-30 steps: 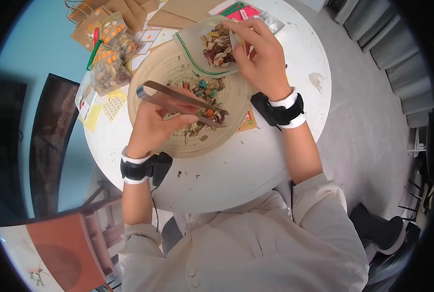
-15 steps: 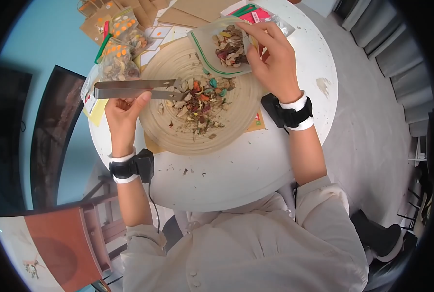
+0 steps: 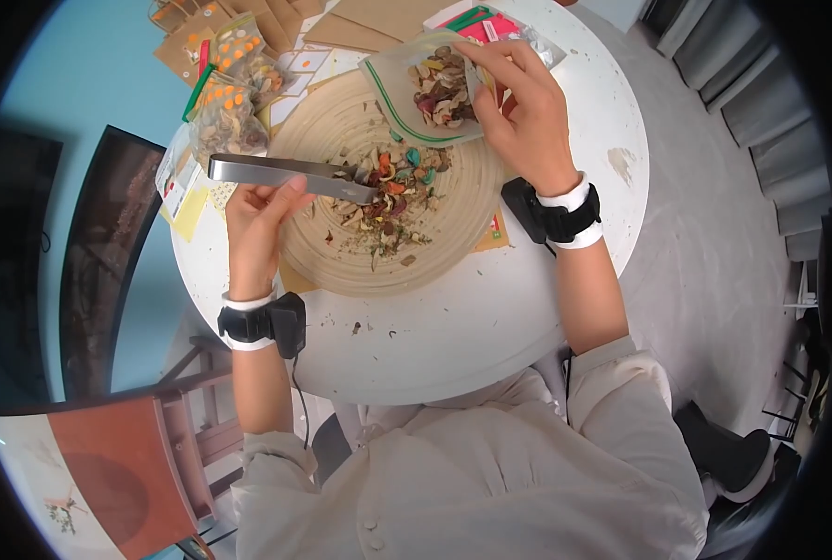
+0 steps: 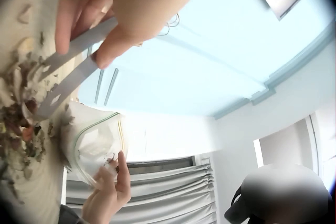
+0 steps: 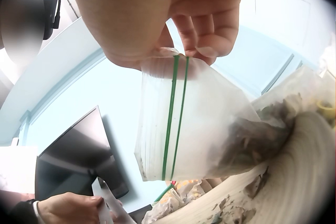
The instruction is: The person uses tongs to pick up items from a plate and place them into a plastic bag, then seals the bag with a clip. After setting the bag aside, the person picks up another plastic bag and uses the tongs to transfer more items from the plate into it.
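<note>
My left hand (image 3: 259,229) holds metal tongs (image 3: 257,172) between thumb and fingers. Their tips reach into the left side of a loose heap of potpourri (image 3: 392,210), with teal, orange and tan dried bits. The heap lies on a round wooden plate (image 3: 341,275). With thumb and fingertips, my right hand (image 3: 532,121) pinches the upper edge of a clear zip bag (image 3: 386,82) with a green seal. Its mouth gapes, and more potpourri sits at its bottom in the right wrist view, resting close over the plate (image 5: 294,182).
Filled bags (image 3: 234,117) with orange dots lie left of the plate, near yellow paper (image 3: 190,219). Kraft paper bags (image 3: 187,47) and brown sheets (image 3: 369,28) are at the back. Behind the zip bag stands a white box (image 3: 551,54) with pink and green items. Crumbs dot the white table (image 3: 416,345).
The tongs swung left off the middle of the heap, then came back right so their tips reach its left side. My right hand keeps its grip on the zip bag.
</note>
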Demonstrator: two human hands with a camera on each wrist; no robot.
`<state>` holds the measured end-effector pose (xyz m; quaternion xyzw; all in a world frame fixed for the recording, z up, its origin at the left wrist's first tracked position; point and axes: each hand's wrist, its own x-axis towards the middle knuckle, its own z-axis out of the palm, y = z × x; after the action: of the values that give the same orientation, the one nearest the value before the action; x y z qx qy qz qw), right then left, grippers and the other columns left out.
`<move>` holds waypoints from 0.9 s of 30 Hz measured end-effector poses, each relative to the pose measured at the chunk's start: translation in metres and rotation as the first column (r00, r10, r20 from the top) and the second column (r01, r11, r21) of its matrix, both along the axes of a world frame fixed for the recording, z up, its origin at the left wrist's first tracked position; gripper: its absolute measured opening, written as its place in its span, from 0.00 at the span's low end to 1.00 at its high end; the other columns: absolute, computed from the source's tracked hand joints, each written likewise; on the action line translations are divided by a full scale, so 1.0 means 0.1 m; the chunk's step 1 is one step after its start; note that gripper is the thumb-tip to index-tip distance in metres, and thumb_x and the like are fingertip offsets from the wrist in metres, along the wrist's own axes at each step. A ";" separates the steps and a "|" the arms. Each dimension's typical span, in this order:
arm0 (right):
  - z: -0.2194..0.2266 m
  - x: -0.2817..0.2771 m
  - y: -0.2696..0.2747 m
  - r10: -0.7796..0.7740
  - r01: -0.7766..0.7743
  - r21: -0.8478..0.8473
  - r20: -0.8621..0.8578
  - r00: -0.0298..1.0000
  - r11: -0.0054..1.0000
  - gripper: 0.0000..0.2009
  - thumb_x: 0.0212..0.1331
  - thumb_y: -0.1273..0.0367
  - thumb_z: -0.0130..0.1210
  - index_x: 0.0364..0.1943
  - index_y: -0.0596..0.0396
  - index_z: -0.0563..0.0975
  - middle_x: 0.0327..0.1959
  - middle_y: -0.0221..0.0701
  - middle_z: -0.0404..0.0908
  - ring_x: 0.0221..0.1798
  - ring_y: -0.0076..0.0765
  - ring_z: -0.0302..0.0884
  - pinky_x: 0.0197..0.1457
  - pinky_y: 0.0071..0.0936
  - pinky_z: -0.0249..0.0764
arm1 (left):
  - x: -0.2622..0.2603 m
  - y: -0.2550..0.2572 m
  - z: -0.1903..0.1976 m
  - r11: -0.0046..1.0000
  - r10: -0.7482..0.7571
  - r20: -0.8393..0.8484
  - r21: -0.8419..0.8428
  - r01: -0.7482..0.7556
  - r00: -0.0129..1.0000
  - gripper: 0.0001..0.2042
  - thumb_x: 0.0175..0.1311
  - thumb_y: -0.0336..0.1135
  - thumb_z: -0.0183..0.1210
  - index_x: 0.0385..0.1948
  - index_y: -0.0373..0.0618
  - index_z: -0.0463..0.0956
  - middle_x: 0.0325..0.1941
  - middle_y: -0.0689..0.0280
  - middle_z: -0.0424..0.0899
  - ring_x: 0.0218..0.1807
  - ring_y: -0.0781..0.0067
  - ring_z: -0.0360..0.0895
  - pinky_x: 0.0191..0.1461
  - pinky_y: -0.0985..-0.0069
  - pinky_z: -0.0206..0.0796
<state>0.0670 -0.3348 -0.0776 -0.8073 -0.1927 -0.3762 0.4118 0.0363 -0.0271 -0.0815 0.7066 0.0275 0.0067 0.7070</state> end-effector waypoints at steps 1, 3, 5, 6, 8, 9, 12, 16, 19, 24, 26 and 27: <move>-0.01 0.01 0.00 -0.001 0.001 -0.002 0.003 1.000 1.000 0.19 0.52 0.79 0.53 0.49 0.50 0.81 0.39 0.29 0.76 0.27 0.30 0.73 0.31 0.27 0.70 | -0.05 -0.04 0.04 0.999 -0.033 0.038 0.012 0.033 0.999 0.15 0.59 0.25 0.66 0.45 0.31 0.74 0.38 0.60 0.83 0.42 0.71 0.82 0.48 0.74 0.77; -0.01 0.01 0.00 -0.002 0.002 -0.007 0.006 1.000 1.000 0.19 0.52 0.79 0.53 0.49 0.50 0.81 0.39 0.28 0.75 0.26 0.30 0.73 0.30 0.27 0.70 | -0.13 -0.10 0.11 0.990 -0.101 0.091 0.108 0.091 0.991 0.17 0.58 0.25 0.67 0.47 0.31 0.74 0.41 0.59 0.83 0.44 0.71 0.82 0.49 0.75 0.77; 0.00 0.01 0.00 -0.004 0.004 -0.011 0.004 1.000 1.000 0.19 0.52 0.79 0.52 0.50 0.50 0.81 0.38 0.28 0.75 0.26 0.30 0.73 0.30 0.27 0.70 | -0.14 -0.10 0.14 0.978 -0.142 0.110 0.167 0.123 0.984 0.18 0.57 0.24 0.67 0.48 0.32 0.75 0.43 0.59 0.84 0.45 0.72 0.82 0.48 0.75 0.77; -0.01 0.01 0.00 0.000 0.000 -0.004 0.006 1.000 1.000 0.19 0.52 0.79 0.52 0.50 0.50 0.81 0.38 0.28 0.75 0.26 0.30 0.73 0.30 0.27 0.70 | -0.14 -0.09 0.13 0.976 -0.148 0.104 0.176 0.128 0.983 0.18 0.57 0.24 0.68 0.49 0.32 0.75 0.43 0.59 0.84 0.45 0.72 0.82 0.48 0.75 0.77; -0.01 0.01 0.00 0.007 -0.007 0.009 0.013 1.000 1.000 0.20 0.52 0.79 0.52 0.50 0.49 0.81 0.38 0.28 0.75 0.26 0.30 0.73 0.30 0.27 0.70 | -0.13 -0.07 0.10 0.961 -0.169 0.136 0.242 0.132 0.976 0.17 0.56 0.23 0.68 0.48 0.32 0.76 0.44 0.60 0.84 0.44 0.73 0.82 0.47 0.76 0.77; -0.02 0.02 0.00 0.008 -0.008 0.011 0.014 1.000 1.000 0.19 0.52 0.79 0.52 0.50 0.49 0.81 0.38 0.28 0.75 0.26 0.30 0.73 0.30 0.27 0.70 | -0.13 -0.07 0.07 0.945 -0.186 0.171 0.300 0.128 0.968 0.16 0.56 0.23 0.68 0.47 0.32 0.77 0.43 0.60 0.84 0.44 0.73 0.82 0.47 0.76 0.77; -0.03 0.03 0.00 0.005 -0.005 0.015 0.018 1.000 1.000 0.19 0.52 0.79 0.52 0.50 0.49 0.81 0.38 0.28 0.75 0.26 0.30 0.73 0.30 0.28 0.70 | -0.15 -0.16 0.08 0.910 -0.205 0.271 0.406 0.081 0.940 0.14 0.57 0.23 0.68 0.44 0.32 0.79 0.42 0.61 0.85 0.42 0.74 0.82 0.46 0.78 0.76; -0.04 0.02 0.00 0.006 -0.007 0.016 0.016 1.000 1.000 0.19 0.52 0.79 0.52 0.49 0.49 0.81 0.38 0.28 0.76 0.26 0.31 0.73 0.31 0.28 0.71 | -0.19 -0.24 0.08 0.891 -0.185 0.312 0.453 0.025 0.932 0.13 0.56 0.23 0.68 0.43 0.32 0.79 0.41 0.62 0.86 0.39 0.76 0.82 0.47 0.79 0.75; -0.03 0.02 0.00 0.009 -0.009 0.025 0.006 1.000 1.000 0.19 0.52 0.79 0.52 0.49 0.48 0.81 0.38 0.28 0.76 0.26 0.31 0.74 0.31 0.28 0.71 | -0.18 -0.25 0.08 0.849 -0.180 0.353 0.526 -0.036 0.918 0.13 0.56 0.23 0.69 0.42 0.32 0.80 0.39 0.64 0.86 0.38 0.77 0.81 0.45 0.80 0.75; -0.06 0.03 -0.01 -0.004 0.004 0.036 0.002 1.000 0.999 0.20 0.51 0.79 0.52 0.49 0.47 0.81 0.39 0.28 0.76 0.26 0.29 0.72 0.31 0.26 0.70 | -0.21 -0.28 0.30 0.886 -0.111 0.394 0.455 -0.088 0.912 0.13 0.55 0.24 0.70 0.41 0.32 0.80 0.37 0.64 0.85 0.35 0.80 0.79 0.42 0.82 0.73; -0.09 0.04 0.00 -0.005 0.004 0.052 0.018 1.000 0.999 0.22 0.51 0.81 0.52 0.51 0.47 0.81 0.40 0.26 0.77 0.26 0.23 0.67 0.29 0.20 0.66 | -0.18 -0.30 0.43 0.878 -0.093 0.451 0.458 -0.141 0.888 0.13 0.55 0.24 0.70 0.41 0.31 0.80 0.35 0.64 0.85 0.33 0.81 0.79 0.40 0.83 0.72; -0.08 0.04 0.00 -0.013 0.013 0.051 0.015 1.000 0.999 0.21 0.51 0.80 0.52 0.50 0.47 0.81 0.40 0.27 0.76 0.26 0.26 0.70 0.30 0.23 0.69 | -0.15 -0.31 0.49 0.868 -0.084 0.483 0.465 -0.174 0.872 0.14 0.55 0.24 0.70 0.42 0.31 0.80 0.34 0.65 0.85 0.33 0.81 0.79 0.40 0.83 0.72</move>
<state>0.0711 -0.3349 -0.0860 -0.7950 -0.1811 -0.3898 0.4281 0.0213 -0.0577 -0.0321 0.8376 -0.1373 0.2087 0.4859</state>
